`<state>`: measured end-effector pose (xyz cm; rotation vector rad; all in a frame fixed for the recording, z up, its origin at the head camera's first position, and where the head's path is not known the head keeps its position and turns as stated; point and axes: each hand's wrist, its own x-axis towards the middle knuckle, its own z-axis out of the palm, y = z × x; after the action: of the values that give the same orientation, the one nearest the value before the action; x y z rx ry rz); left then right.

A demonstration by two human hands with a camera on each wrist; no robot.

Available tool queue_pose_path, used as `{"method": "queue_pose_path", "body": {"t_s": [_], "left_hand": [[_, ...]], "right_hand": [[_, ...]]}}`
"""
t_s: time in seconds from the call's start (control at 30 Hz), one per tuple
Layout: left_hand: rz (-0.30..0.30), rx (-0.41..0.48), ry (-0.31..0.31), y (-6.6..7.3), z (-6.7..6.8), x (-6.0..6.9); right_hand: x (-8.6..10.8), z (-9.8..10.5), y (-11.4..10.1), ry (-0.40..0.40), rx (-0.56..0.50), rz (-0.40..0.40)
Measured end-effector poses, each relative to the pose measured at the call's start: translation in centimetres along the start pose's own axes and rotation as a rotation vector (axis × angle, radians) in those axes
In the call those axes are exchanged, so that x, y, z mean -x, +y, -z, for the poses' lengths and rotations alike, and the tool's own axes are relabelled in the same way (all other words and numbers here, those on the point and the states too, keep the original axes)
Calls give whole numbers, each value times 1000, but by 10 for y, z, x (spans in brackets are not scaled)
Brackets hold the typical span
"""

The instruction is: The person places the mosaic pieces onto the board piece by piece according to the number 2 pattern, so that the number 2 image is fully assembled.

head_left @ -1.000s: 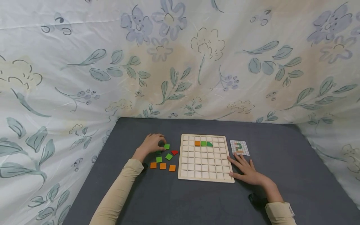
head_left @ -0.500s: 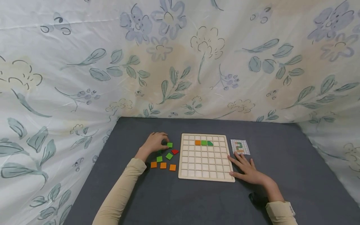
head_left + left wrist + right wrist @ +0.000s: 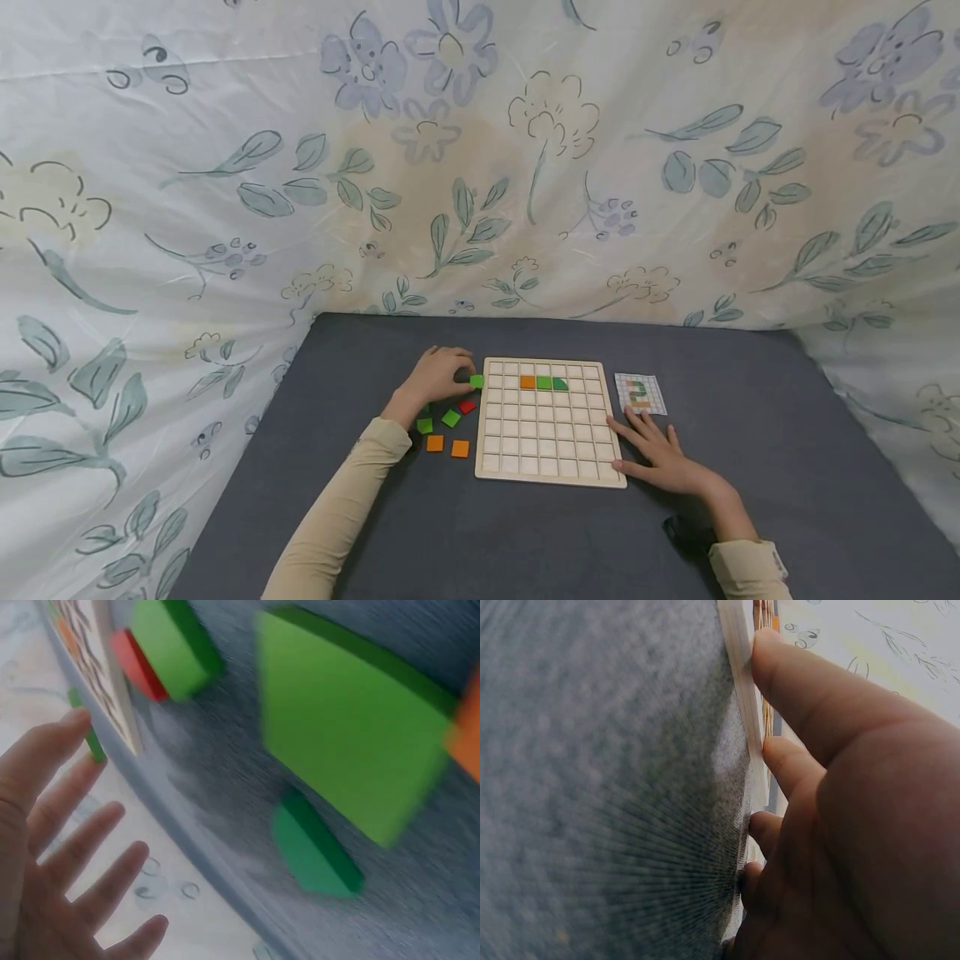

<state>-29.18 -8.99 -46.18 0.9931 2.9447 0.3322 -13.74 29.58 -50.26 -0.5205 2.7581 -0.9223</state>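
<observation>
Between thumb and index finger, the left hand (image 3: 435,377) pinches a green square tile (image 3: 477,381) at the upper left edge of the wooden grid board (image 3: 546,479). In the left wrist view the hand (image 3: 60,847) holds this tile (image 3: 93,742) edge-on, its other fingers spread. An orange tile (image 3: 528,382), a green tile (image 3: 543,382) and a dark green rounded tile (image 3: 559,384) sit side by side in an upper row of the board. The right hand (image 3: 663,458) rests with spread fingers on the board's right edge; its fingertips touch the rim in the right wrist view.
Left of the board lie a red tile (image 3: 467,407), loose green tiles (image 3: 451,418) and orange tiles (image 3: 460,449). A dark green rounded piece (image 3: 315,847) shows in the left wrist view. A small patterned card (image 3: 640,393) lies right of the board, and a floral cloth hangs behind.
My left hand has moved right with the green tile, from among the loose tiles to the board's left edge. My right hand has stayed in place.
</observation>
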Motion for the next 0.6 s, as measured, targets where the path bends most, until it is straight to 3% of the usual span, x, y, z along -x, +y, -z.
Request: {"method": "queue_pose_path", "body": {"t_s": [0.6], "left_hand": [[-77,29,-18,46,-3,-27]], "right_hand": [[0,1,-1,-2,-6,-1]]}}
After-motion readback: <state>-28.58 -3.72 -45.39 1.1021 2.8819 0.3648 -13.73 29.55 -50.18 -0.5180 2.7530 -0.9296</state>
